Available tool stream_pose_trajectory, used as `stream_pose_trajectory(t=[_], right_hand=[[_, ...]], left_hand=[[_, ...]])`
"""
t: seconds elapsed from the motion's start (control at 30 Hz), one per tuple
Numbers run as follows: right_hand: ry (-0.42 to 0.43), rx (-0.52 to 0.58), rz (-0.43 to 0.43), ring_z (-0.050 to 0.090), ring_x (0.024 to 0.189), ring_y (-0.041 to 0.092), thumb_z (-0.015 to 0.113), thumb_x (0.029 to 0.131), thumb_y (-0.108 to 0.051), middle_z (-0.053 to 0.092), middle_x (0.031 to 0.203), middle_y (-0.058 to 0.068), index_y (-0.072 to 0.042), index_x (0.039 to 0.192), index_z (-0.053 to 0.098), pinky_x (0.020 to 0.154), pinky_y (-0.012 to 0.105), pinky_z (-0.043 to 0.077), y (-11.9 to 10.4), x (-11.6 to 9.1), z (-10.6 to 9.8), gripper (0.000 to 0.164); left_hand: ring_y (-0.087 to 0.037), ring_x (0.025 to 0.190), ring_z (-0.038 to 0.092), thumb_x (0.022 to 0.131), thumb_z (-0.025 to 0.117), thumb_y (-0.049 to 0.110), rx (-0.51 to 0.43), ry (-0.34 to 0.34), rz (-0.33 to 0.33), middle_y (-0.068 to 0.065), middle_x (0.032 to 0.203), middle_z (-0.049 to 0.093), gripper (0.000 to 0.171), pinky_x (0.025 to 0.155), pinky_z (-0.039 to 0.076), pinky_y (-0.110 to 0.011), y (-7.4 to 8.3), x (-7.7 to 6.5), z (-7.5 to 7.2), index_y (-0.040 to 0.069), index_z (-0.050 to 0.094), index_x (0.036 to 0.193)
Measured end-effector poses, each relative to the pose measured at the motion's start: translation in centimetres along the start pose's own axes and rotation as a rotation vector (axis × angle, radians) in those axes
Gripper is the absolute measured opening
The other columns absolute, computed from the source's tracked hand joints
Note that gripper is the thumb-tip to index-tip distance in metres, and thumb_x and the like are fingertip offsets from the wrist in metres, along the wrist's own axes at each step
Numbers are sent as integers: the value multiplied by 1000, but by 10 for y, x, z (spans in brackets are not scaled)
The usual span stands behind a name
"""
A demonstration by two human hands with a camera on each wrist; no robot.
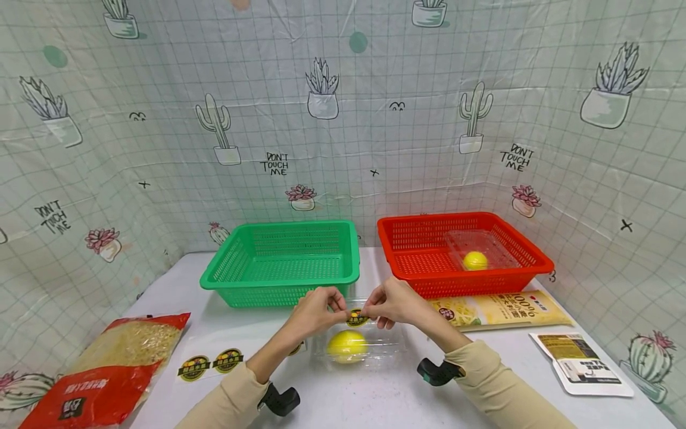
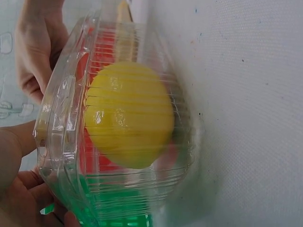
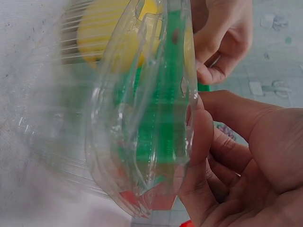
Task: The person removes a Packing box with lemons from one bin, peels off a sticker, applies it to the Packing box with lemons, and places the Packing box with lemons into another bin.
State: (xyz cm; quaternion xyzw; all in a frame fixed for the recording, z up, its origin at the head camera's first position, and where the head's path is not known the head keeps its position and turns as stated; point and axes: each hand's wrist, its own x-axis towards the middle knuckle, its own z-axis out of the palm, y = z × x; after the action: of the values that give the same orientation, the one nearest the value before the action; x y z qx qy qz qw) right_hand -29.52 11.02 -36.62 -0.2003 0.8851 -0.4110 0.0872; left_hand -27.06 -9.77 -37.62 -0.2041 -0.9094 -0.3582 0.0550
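A clear plastic clamshell box [image 1: 387, 342] stands at the front middle of the white table, its lid down. Through its ridged wall shows a yellow lemon [image 2: 130, 116]. Over the lid lies a black oval sticker [image 1: 356, 318] with gold lettering and a fruit picture. My left hand [image 1: 320, 311] pinches the sticker's left side between thumb and forefinger, while my right hand [image 1: 395, 305] pinches its right side. Both wrist views show fingers close against the lid's edge. Whether the sticker is pressed flat on the lid, I cannot tell.
Behind the box are a green basket [image 1: 278, 295] and a red basket [image 1: 466, 282] holding another clear box with a lemon. More stickers [image 1: 227, 360] lie on a sheet at left, near a red food bag [image 1: 102, 381]. At right lie a yellow packet [image 1: 504, 311] and a white pouch [image 1: 584, 364].
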Motion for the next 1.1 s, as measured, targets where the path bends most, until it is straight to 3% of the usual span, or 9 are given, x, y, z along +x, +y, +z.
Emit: stream_pose_trajectory(t=[0.33, 0.6, 0.73, 0.9, 1.1], right_hand=[[3, -57, -32, 60, 45, 9, 79, 82, -16, 68, 65, 7, -6, 78, 75, 48, 26, 55, -4, -2, -1, 11], [13, -150, -47, 60, 45, 12, 79, 82, -17, 72, 70, 11, -11, 77, 75, 45, 24, 51, -9, -3, -1, 9], [37, -235, -49, 60, 44, 14, 81, 80, -22, 72, 68, 5, -14, 78, 74, 46, 23, 48, -11, -6, -2, 11], [103, -333, -28, 57, 52, 12, 84, 77, -29, 68, 68, -2, -15, 84, 73, 51, 26, 46, -10, -9, -1, 19], [227, -408, 23, 58, 90, 18, 83, 75, -41, 68, 103, 7, -15, 107, 72, 68, 31, 48, -3, -18, 0, 43]], left_hand=[[-8, 61, 48, 81, 75, 17, -7, -40, -30, 5, 72, 65, 10, 57, 32, -22, -1, 2, 0, 14, 65, 80], [-7, 61, 48, 82, 76, 18, 7, -33, -1, 4, 71, 63, 12, 57, 34, -20, -2, 0, -3, 14, 65, 79], [-7, 59, 47, 85, 75, 20, 5, -18, 8, 5, 72, 63, 13, 56, 35, -20, -2, -4, -1, 15, 65, 80], [-9, 67, 47, 83, 77, 23, 59, 77, 64, 2, 78, 64, 14, 64, 36, -23, -5, -8, 3, 16, 65, 81], [-25, 101, 56, 81, 79, 29, 170, 217, 117, -9, 110, 65, 26, 82, 48, -39, -8, -17, 7, 12, 71, 99]])
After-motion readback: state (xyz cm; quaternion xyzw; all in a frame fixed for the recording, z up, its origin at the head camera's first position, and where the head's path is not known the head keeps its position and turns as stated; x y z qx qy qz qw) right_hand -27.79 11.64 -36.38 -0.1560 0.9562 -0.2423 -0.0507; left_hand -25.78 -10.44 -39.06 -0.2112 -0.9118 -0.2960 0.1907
